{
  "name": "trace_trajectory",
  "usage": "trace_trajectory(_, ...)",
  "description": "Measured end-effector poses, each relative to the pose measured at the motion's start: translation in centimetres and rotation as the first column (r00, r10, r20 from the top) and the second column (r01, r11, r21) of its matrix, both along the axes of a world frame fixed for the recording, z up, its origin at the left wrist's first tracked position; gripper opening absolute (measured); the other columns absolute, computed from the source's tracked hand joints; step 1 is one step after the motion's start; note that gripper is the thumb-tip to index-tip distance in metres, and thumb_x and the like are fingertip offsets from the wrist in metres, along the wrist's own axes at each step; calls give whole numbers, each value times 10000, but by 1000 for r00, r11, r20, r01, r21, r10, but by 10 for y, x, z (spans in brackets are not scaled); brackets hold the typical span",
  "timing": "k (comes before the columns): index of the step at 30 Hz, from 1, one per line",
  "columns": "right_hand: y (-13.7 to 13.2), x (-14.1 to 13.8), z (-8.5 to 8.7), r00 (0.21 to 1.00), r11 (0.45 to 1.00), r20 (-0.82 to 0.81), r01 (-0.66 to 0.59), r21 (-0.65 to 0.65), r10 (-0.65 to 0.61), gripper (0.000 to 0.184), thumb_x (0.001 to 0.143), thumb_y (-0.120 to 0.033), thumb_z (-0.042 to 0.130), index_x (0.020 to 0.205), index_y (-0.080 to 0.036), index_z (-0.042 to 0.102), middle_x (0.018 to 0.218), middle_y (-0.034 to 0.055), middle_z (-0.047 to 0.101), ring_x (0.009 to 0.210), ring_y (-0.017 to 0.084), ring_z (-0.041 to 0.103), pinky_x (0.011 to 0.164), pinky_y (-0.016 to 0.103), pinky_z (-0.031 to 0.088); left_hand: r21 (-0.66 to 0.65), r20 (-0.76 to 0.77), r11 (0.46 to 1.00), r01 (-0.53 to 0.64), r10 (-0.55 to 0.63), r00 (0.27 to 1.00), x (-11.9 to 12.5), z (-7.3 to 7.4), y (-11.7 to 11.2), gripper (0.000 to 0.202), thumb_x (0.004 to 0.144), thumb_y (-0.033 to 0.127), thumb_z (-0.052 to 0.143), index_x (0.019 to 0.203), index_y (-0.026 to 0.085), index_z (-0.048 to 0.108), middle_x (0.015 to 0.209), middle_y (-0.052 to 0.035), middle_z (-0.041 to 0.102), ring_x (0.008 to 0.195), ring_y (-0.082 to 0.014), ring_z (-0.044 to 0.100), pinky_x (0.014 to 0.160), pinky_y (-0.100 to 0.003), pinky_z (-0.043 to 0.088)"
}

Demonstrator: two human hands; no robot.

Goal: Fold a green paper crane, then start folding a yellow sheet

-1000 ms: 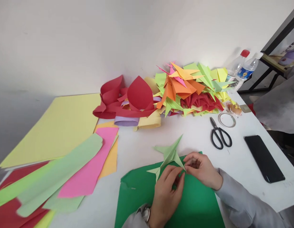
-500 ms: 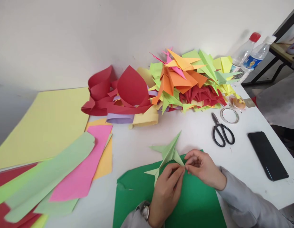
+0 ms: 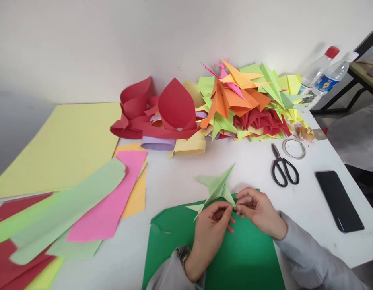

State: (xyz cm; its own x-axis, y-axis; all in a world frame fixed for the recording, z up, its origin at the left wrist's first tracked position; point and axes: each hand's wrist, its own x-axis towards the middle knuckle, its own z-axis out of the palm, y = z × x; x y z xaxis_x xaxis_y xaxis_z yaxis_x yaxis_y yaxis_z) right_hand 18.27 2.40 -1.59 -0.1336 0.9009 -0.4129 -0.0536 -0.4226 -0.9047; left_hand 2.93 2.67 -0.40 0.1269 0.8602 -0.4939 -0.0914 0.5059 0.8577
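A light green origami paper figure with several pointed arms tilts above the far edge of a green paper sheet. My left hand is closed on its near side, thumb and index finger at the tip of one narrow arm. From the other side, my right hand pinches that same tip, its thumb and fingertips almost meeting the left ones. The exact fold between the fingertips is too small to make out.
Behind lie red paper crowns and a heap of folded coloured paper. To the right are black-handled scissors, a tape roll, a phone and plastic bottles. Loose sheets cover the left.
My left fingers have shifted from pressing flat together to a looser pinch at the tip. My right hand stays at that tip. The camera view has moved slightly.
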Motion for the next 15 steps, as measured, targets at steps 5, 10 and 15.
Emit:
trace_trajectory(5, 1, 2, -1, 1000, 1000, -21, 1, 6, -1, 306, 710, -371, 784, 892, -204, 602, 680, -18, 679, 613, 149, 680, 551, 267, 553, -29, 66, 999, -38, 40, 997, 1, -1, 0, 209, 648, 369, 775, 673, 176, 698, 535, -3, 630, 514, -161, 604, 422, -233, 515)
trace_trajectory(10, 2, 2, 1, 999, 1000, -39, -11, 15, 12, 320, 701, -405, 791, 885, -205, 622, 685, -4, 698, 604, 151, 681, 551, 276, 558, -70, 128, 996, -57, 65, 990, 3, -2, 3, 182, 641, 334, 772, 662, 171, 693, 561, -9, 648, 555, -170, 632, 450, -234, 529)
trace_trajectory(15, 3, 3, 5, 999, 997, -18, -46, 61, 47, 240, 748, -405, 753, 799, -196, 647, 698, 14, 708, 650, 156, 686, 571, 273, 555, -34, 156, 998, -54, 58, 986, 6, 1, 6, 127, 657, 289, 734, 626, 175, 687, 584, -15, 663, 566, -166, 633, 477, -242, 548)
